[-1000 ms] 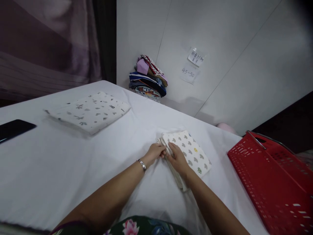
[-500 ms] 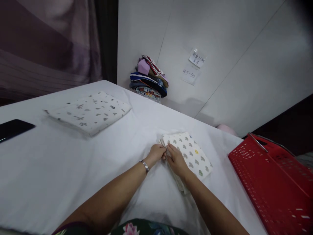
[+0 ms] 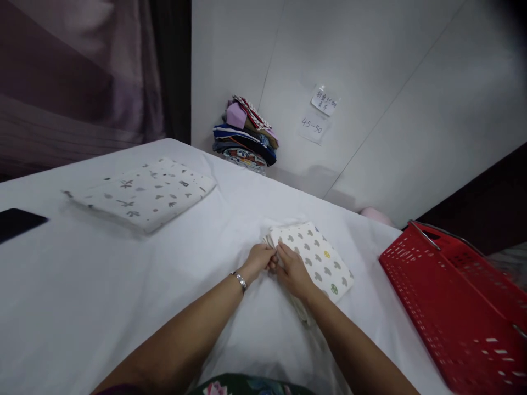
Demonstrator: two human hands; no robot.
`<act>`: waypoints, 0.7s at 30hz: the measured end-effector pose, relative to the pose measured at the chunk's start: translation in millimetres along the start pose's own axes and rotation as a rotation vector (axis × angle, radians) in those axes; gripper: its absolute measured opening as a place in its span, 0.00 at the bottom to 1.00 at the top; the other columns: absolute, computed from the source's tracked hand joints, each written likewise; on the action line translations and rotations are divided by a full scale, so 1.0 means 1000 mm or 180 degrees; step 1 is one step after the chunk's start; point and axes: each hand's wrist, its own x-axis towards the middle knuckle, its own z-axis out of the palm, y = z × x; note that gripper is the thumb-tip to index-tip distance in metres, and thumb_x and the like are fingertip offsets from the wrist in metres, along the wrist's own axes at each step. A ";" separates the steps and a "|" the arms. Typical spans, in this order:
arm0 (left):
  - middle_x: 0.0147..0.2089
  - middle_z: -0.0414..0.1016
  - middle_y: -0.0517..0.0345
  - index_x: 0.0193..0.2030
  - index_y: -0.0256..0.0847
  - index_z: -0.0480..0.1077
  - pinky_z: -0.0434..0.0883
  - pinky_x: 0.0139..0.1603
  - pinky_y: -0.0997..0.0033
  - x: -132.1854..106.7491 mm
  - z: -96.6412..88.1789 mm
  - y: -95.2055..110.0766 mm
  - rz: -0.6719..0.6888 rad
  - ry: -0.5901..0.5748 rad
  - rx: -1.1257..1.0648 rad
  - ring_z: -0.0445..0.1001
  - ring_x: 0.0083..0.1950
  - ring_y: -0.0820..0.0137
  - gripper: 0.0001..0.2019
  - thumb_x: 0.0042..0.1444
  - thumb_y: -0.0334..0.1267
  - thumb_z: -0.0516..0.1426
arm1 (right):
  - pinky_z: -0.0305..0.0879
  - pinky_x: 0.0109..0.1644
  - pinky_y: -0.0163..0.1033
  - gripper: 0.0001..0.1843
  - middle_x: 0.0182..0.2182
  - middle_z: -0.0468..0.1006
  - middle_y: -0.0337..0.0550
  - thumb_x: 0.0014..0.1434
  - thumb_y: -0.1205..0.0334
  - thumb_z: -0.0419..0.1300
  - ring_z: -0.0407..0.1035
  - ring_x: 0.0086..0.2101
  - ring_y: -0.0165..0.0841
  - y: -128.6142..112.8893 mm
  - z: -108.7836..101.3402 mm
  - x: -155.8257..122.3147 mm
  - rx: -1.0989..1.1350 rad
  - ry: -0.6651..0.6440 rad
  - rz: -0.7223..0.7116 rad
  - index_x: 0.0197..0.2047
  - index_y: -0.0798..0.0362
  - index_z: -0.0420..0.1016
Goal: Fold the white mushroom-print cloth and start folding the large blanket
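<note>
A folded white cloth (image 3: pixel 319 255) printed with grey mushroom shapes, one yellow and one green, lies in front of me. At its left corner the layered edges show. My left hand (image 3: pixel 262 258), with a bracelet at the wrist, has its fingers closed on that edge. My right hand (image 3: pixel 295 272) rests over the cloth's near left side, its fingers bent around the same edge and close to the left fingertips. The right hand and forearm hide part of the cloth's near side. Farther left, another folded white cloth (image 3: pixel 144 195) with grey leaf-like prints lies flat.
White fabric covers the table (image 3: pixel 123 285). A dark flat phone-like object (image 3: pixel 20 224) lies at the left edge. A red plastic basket (image 3: pixel 448 307) stands at the right. Against the wall is a stack of folded clothes (image 3: pixel 246 134), beside paper notes (image 3: pixel 315 129).
The whole view has shifted slightly, so most things sit a little farther left. Both hands stay at the same edge of the mushroom-print cloth, with barely any visible movement.
</note>
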 end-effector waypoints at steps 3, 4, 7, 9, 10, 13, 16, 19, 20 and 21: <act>0.25 0.73 0.58 0.29 0.35 0.68 0.58 0.19 0.78 -0.001 -0.002 0.002 -0.0023 -0.0033 -0.0161 0.68 0.19 0.78 0.11 0.50 0.42 0.55 | 0.53 0.59 0.55 0.33 0.63 0.56 0.53 0.55 0.69 0.53 0.51 0.61 0.42 -0.001 0.001 -0.001 -0.0100 -0.0046 -0.0001 0.64 0.52 0.54; 0.26 0.73 0.57 0.30 0.34 0.69 0.59 0.20 0.78 -0.001 -0.003 0.003 -0.0021 -0.0043 -0.0201 0.68 0.20 0.78 0.14 0.50 0.46 0.55 | 0.52 0.59 0.55 0.34 0.63 0.56 0.53 0.54 0.70 0.53 0.50 0.61 0.42 -0.001 0.001 -0.001 -0.0140 -0.0063 -0.0018 0.64 0.52 0.53; 0.26 0.73 0.57 0.32 0.34 0.70 0.59 0.20 0.78 -0.001 -0.004 0.005 0.0038 -0.0037 -0.0226 0.68 0.21 0.77 0.20 0.47 0.53 0.56 | 0.50 0.61 0.54 0.38 0.64 0.54 0.53 0.51 0.73 0.53 0.47 0.62 0.42 -0.004 0.000 -0.002 -0.0267 -0.0125 -0.0094 0.66 0.54 0.50; 0.24 0.71 0.58 0.29 0.34 0.69 0.58 0.20 0.78 0.000 -0.003 0.006 0.0119 0.0043 -0.0154 0.66 0.20 0.78 0.21 0.46 0.55 0.57 | 0.48 0.62 0.54 0.40 0.64 0.51 0.54 0.50 0.73 0.53 0.45 0.63 0.43 -0.006 -0.001 -0.002 -0.0351 -0.0197 -0.0104 0.66 0.56 0.49; 0.23 0.70 0.59 0.28 0.34 0.68 0.57 0.19 0.78 0.001 -0.003 0.006 0.0162 0.0101 -0.0093 0.65 0.20 0.78 0.21 0.46 0.55 0.57 | 0.47 0.62 0.54 0.40 0.65 0.50 0.54 0.50 0.73 0.53 0.44 0.63 0.43 -0.007 -0.002 -0.002 -0.0392 -0.0236 -0.0085 0.66 0.57 0.49; 0.19 0.66 0.63 0.23 0.37 0.65 0.56 0.19 0.77 0.007 -0.002 0.007 0.0283 0.0288 0.0190 0.60 0.17 0.79 0.19 0.48 0.53 0.56 | 0.45 0.63 0.55 0.39 0.65 0.49 0.53 0.51 0.71 0.54 0.44 0.63 0.43 -0.010 -0.003 -0.002 -0.0474 -0.0327 -0.0038 0.66 0.57 0.49; 0.15 0.62 0.64 0.20 0.38 0.63 0.56 0.20 0.75 0.017 -0.005 0.009 0.0408 0.0487 0.0594 0.59 0.17 0.77 0.19 0.50 0.51 0.54 | 0.42 0.64 0.57 0.39 0.65 0.48 0.54 0.51 0.69 0.55 0.43 0.64 0.44 -0.011 -0.002 -0.002 -0.0546 -0.0377 -0.0046 0.66 0.58 0.49; 0.16 0.64 0.61 0.19 0.38 0.66 0.58 0.24 0.74 0.027 -0.010 0.013 0.0566 0.0682 0.1058 0.64 0.21 0.73 0.16 0.50 0.47 0.55 | 0.41 0.64 0.58 0.40 0.65 0.48 0.55 0.51 0.68 0.55 0.42 0.64 0.46 -0.010 0.002 -0.001 -0.0623 -0.0394 -0.0055 0.66 0.59 0.49; 0.17 0.67 0.60 0.19 0.38 0.67 0.58 0.25 0.74 0.029 -0.012 0.014 0.0619 0.0732 0.1207 0.66 0.23 0.72 0.14 0.49 0.44 0.56 | 0.42 0.64 0.58 0.40 0.65 0.47 0.54 0.50 0.68 0.56 0.42 0.64 0.46 -0.010 0.003 -0.002 -0.0639 -0.0390 -0.0057 0.66 0.59 0.48; 0.18 0.69 0.58 0.19 0.38 0.68 0.58 0.26 0.74 0.031 -0.014 0.015 0.0667 0.0773 0.1345 0.68 0.25 0.71 0.12 0.48 0.43 0.56 | 0.42 0.64 0.58 0.41 0.65 0.47 0.54 0.50 0.68 0.56 0.42 0.64 0.46 -0.009 0.005 -0.002 -0.0651 -0.0384 -0.0063 0.66 0.59 0.48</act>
